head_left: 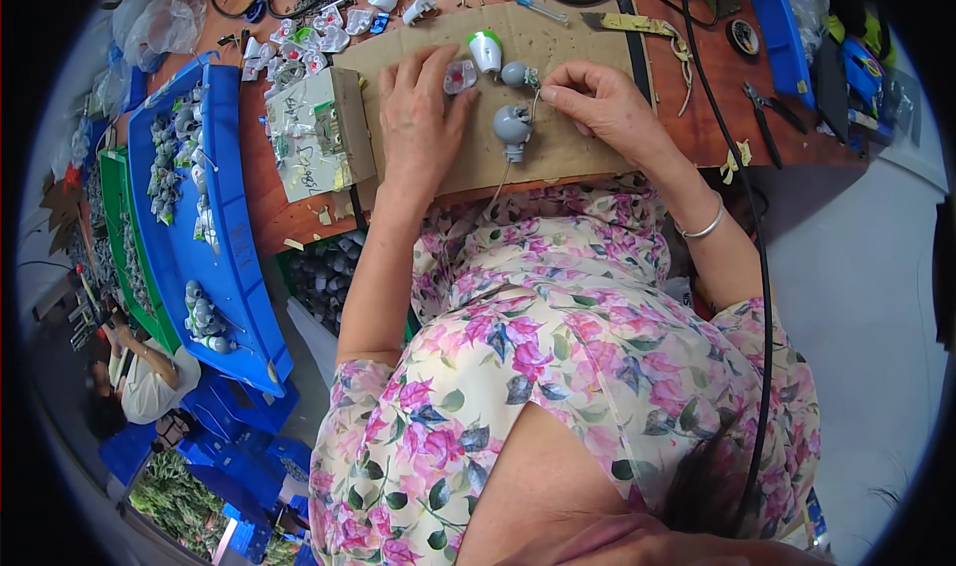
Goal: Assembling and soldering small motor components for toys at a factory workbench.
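On the brown cardboard mat [597, 68], my left hand [423, 108] rests with fingers stretched and apart. Beside its index finger and thumb lies a small clear-and-red plastic part [459, 76]; whether they touch it I cannot tell. My right hand [607, 108] pinches a thin wire [539, 89] between thumb and forefinger, beside a small grey rounded part [515, 74] with a tiny board at its end. Just below sits a larger grey round housing [512, 125] with a lead running toward me. A white-and-green plastic shell [485, 51] stands behind these parts.
A taped box [319, 133] stands left of the mat. Farther left, a blue tray [234, 237] holds grey assemblies. White shells [329, 28] are heaped behind. Pliers [767, 118], a screwdriver [528, 4] and a tape roll [742, 36] lie around. A black cable [732, 148] hangs at right.
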### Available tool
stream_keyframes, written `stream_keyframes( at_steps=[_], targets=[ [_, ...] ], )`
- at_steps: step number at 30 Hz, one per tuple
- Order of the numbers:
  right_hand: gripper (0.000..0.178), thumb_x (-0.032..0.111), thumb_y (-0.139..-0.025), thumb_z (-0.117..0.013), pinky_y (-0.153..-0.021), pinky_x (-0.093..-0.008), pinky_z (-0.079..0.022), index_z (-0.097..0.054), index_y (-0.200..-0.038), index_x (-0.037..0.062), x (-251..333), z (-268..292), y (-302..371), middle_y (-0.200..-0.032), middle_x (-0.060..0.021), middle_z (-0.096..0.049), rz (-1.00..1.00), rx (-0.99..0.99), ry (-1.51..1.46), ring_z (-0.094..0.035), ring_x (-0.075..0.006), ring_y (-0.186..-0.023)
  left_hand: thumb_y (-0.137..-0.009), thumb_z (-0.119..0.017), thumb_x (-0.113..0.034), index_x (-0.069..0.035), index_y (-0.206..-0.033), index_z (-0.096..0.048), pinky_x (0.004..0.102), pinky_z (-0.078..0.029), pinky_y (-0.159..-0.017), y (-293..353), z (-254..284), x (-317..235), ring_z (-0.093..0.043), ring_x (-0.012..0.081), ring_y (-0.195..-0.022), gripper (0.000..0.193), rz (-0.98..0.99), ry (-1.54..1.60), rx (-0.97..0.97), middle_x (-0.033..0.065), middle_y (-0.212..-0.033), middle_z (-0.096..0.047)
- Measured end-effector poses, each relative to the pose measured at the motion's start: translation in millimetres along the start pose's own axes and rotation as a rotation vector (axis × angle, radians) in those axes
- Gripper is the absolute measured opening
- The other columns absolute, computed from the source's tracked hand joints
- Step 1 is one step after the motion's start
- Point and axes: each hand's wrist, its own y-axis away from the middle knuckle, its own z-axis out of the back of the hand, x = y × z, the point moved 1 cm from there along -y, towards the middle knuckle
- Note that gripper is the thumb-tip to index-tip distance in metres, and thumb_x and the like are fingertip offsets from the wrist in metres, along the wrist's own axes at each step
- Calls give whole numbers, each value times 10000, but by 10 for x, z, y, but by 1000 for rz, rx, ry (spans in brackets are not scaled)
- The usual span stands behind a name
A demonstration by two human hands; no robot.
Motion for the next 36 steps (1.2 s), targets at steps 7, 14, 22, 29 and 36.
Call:
stream_keyframes(
  at_steps=[7,14,22,29,36],
  targets=[
    [204,241,-976,-663,-488,-188,-339,-680,-976,37,-23,-52,3,-692,80,-523,42,-60,32,-443,-8,-560,-805,-775,-144,-61,-1178,-623,457,-436,-926,-119,88,-11,-534,352,-1074,411,-73,-60,-220,136,-1188,-597],
    [197,247,-970,-671,-492,-188,-352,-680,-953,50,-42,-72,-9,-711,83,-544,23,-106,65,-445,-1,-568,-801,-754,-108,-25,-1177,-545,423,-449,-889,297,-239,-611,-545,353,-1018,437,-20,210,-31,174,-1089,-579],
    [196,230,-998,-627,-495,-192,-365,-668,-960,42,-103,-60,-5,-730,73,-561,142,-89,155,-464,-3,-570,-951,-554,-61,-7,-1163,-546,412,-485,-763,178,-103,-471,-588,299,-801,219,536,994,151,118,-847,-661],
    [221,244,-1005,-620,-507,-193,-367,-656,-986,27,-98,-58,-8,-744,70,-559,84,-58,42,-468,-4,-590,-909,-648,-148,-35,-944,-668,427,-485,-670,136,-129,-504,-586,287,-699,120,106,300,48,105,-789,-673],
    [186,207,-988,-640,-522,-189,-358,-658,-1002,22,-22,-58,29,-766,69,-557,91,-28,69,-455,-6,-605,-889,-690,-207,-28,-857,-707,405,-489,-667,113,-118,-454,-623,280,-711,183,367,512,147,106,-739,-660]
  ],
)
